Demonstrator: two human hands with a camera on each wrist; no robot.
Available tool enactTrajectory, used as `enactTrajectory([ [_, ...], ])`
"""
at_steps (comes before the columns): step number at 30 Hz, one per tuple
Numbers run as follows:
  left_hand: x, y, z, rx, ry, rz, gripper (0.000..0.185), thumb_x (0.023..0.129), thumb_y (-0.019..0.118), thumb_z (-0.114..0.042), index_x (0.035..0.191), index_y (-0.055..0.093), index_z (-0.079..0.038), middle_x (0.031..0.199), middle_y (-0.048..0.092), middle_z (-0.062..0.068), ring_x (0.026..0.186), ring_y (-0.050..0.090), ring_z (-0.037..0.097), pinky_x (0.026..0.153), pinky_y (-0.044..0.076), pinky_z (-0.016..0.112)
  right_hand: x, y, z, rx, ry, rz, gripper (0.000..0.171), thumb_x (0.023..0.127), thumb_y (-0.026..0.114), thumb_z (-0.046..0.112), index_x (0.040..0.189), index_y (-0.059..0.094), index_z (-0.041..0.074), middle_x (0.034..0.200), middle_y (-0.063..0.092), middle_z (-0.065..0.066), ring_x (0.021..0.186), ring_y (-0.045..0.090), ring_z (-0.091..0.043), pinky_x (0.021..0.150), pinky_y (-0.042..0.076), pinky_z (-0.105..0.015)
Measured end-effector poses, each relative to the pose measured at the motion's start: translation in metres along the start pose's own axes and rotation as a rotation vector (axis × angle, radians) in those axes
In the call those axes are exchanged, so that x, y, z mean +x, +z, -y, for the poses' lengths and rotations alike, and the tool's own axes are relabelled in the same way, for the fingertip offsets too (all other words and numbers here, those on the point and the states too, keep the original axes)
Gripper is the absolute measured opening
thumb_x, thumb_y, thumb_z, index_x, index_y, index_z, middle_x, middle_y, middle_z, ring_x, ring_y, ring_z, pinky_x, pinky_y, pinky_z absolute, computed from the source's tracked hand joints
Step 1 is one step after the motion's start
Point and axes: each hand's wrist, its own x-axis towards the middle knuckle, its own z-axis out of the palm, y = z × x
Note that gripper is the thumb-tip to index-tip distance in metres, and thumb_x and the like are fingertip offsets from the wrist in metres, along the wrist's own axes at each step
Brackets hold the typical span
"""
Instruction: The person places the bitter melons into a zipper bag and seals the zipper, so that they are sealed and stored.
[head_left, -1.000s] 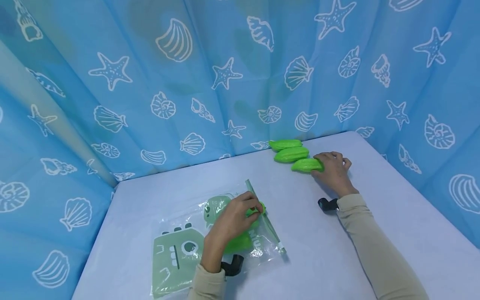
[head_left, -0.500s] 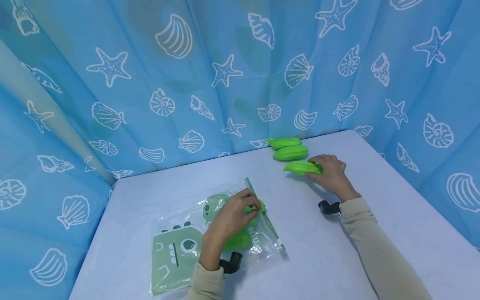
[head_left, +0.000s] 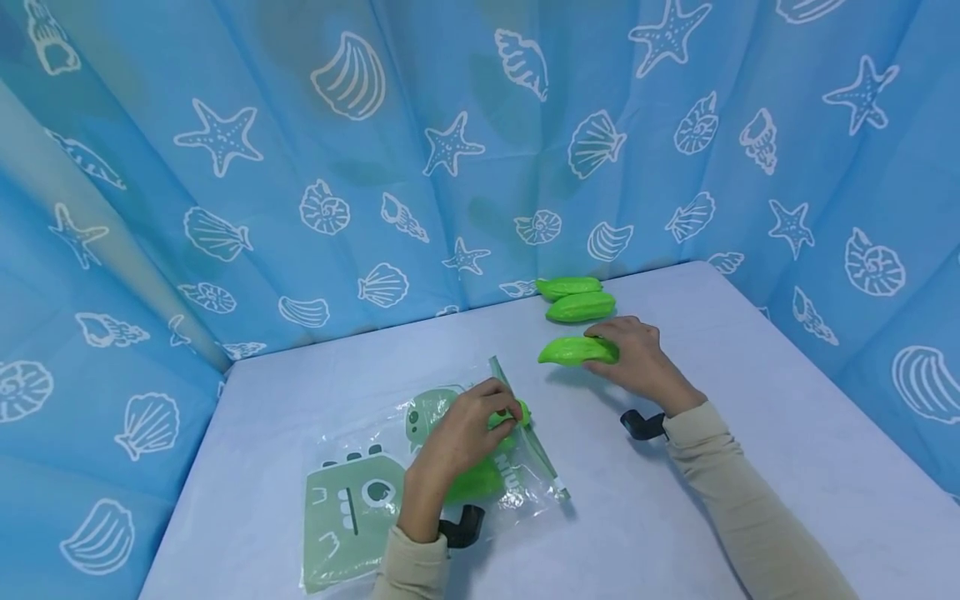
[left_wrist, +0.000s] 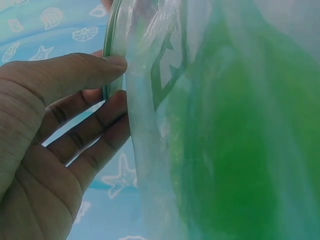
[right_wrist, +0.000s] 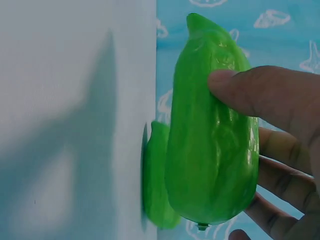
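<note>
My right hand [head_left: 639, 360] grips the blunt end of a bright green toy vegetable [head_left: 567, 350], ridged and pointed at one end. In the right wrist view my thumb lies across the toy vegetable [right_wrist: 210, 145], with the fingers behind it; the tabletop below carries its shadow. My left hand [head_left: 461, 433] pinches the green-edged mouth of a clear zip bag [head_left: 352, 517] printed with green cartoon monsters. The bag's mouth edge [left_wrist: 108, 50] passes between thumb and fingers in the left wrist view. Green contents [head_left: 480, 482] show through the plastic, partly hidden by my left hand.
Two similar green toy vegetables [head_left: 579, 307] lie side by side at the back of the white table [head_left: 360, 354]. Behind the table hangs a blue curtain [head_left: 420, 275] with white shells and starfish. A black wrist mount [head_left: 642, 425] sticks out beside my right wrist.
My right hand has lifted the nearest toy vegetable away from the two others and carried it left and toward the bag. My left hand has stayed at the bag's mouth.
</note>
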Motion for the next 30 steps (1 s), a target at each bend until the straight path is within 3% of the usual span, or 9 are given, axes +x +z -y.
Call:
enactTrajectory([
  [5,0.007,0.007,-0.003,0.0,0.045,0.012,0.008,0.082,0.068,-0.008,0.088,0.069,-0.012,0.095,0.055,-0.007,0.086,0.058,0.008,0.075,0.048,0.018,-0.002,0.005,0.009,-0.002,-0.056,0.041,0.047,0.076,0.074,0.034,0.115,0.061,0.011,0.12,0.054,-0.009,0.116,0.04,-0.03,0.089,0.023,-0.054],
  [11,0.009,0.009,-0.006,0.023,0.03,0.039,0.007,0.083,0.068,-0.01,0.089,0.069,-0.014,0.097,0.055,-0.009,0.087,0.057,0.005,0.075,0.047,0.017,-0.005,0.014,0.016,-0.011,-0.112,0.099,0.046,0.076,0.075,0.034,0.115,0.062,0.013,0.118,0.056,-0.005,0.116,0.041,-0.026,0.088,0.025,-0.052],
  [22,0.012,0.002,-0.005,0.003,0.06,0.023,0.008,0.083,0.068,-0.009,0.089,0.069,-0.014,0.095,0.055,-0.008,0.084,0.055,0.004,0.073,0.049,0.02,-0.006,0.008,0.023,-0.056,-0.133,0.16,0.042,0.074,0.077,0.031,0.111,0.064,0.016,0.116,0.057,-0.004,0.115,0.041,-0.025,0.086,0.026,-0.049],
  [30,0.008,0.004,-0.004,0.015,0.052,0.022,0.007,0.083,0.068,-0.01,0.088,0.069,-0.014,0.096,0.055,-0.008,0.085,0.056,0.007,0.073,0.048,0.019,-0.009,0.013,0.03,-0.024,-0.158,0.195,0.038,0.073,0.077,0.029,0.108,0.065,0.019,0.111,0.058,0.001,0.112,0.044,-0.023,0.086,0.027,-0.05],
])
